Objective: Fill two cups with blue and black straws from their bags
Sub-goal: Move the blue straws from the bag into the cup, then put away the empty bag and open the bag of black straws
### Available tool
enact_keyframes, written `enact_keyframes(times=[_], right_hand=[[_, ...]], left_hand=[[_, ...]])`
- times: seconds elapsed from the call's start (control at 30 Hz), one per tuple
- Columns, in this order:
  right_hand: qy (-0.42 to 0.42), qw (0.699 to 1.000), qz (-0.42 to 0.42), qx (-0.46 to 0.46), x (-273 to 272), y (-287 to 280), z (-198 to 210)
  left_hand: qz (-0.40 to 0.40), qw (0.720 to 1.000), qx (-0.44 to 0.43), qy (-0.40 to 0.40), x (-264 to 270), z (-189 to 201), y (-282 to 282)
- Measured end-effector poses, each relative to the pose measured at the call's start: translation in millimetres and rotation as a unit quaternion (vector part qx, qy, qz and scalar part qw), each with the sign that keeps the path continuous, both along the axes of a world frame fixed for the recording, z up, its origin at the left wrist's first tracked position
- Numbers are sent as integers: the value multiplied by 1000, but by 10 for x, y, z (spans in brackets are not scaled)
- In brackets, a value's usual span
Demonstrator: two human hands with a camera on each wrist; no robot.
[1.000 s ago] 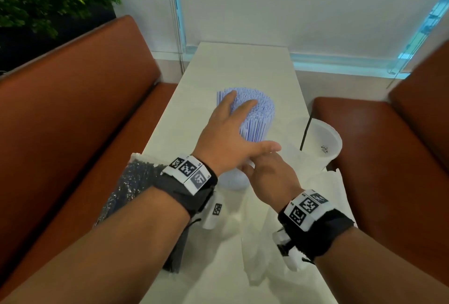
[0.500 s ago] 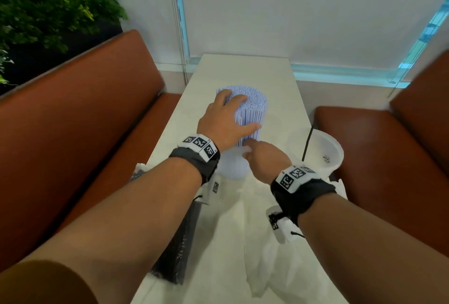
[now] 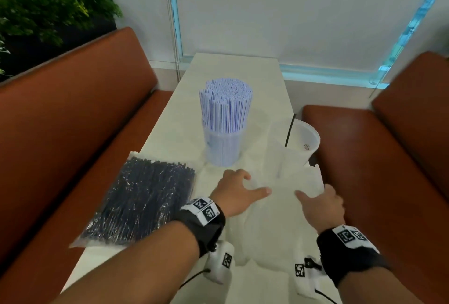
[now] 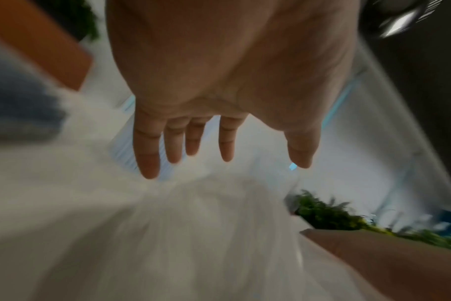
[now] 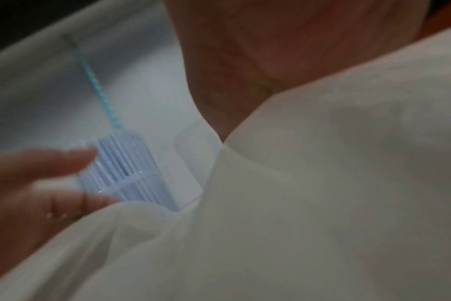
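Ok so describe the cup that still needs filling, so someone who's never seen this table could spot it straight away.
On the long pale table between the two brown benches, look to its right edge. The near-empty cup stands there, behind the crumpled clear bag. Unlike the cup packed with blue straws at the middle, it holds just one black straw.

On the tabletop (image 3: 233, 73) a cup (image 3: 222, 147) stands near the middle, packed with upright straws (image 3: 224, 107). To its right, at the tabletop's right edge, stands a second cup (image 3: 305, 138) with a single straw (image 3: 289, 131) leaning in it. A bag of straws (image 3: 145, 197) lies flat at the left edge, nearer the person than the full cup. An emptied bag (image 3: 279, 206) is spread between the cups and the person, with the left hand (image 3: 237, 193) and right hand (image 3: 323, 206) on it. Benches (image 3: 73, 146) flank the tabletop on both sides.
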State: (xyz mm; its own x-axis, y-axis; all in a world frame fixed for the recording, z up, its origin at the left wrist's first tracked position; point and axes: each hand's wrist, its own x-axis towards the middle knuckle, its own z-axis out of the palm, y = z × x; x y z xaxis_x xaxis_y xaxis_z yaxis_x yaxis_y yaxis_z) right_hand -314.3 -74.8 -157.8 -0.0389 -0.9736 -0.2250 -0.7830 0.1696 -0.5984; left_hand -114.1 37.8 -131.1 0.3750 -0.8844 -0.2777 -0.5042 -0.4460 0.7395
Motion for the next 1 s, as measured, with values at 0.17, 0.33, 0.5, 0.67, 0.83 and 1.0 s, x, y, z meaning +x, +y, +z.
enact_keyframes(times=[0.17, 0.33, 0.5, 0.67, 0.83, 1.0], right_hand=[[-113, 989, 91, -2, 61, 112, -211], [-207, 971, 116, -33, 141, 261, -127], [-204, 973, 72, -85, 167, 220, -140], [-90, 994, 68, 9, 117, 195, -170], [-29, 947, 157, -278, 326, 317, 275], [-200, 919, 326, -94, 667, 304, 761]], left_hand=[[85, 987, 9, 137, 56, -321, -37], [165, 962, -39, 215, 300, -274, 68], [235, 936, -192, 182, 692, 267, 225], [288, 905, -277, 146, 1022, 553, 350], [150, 944, -257, 145, 875, 591, 357], [80, 931, -299, 192, 684, 764, 355]])
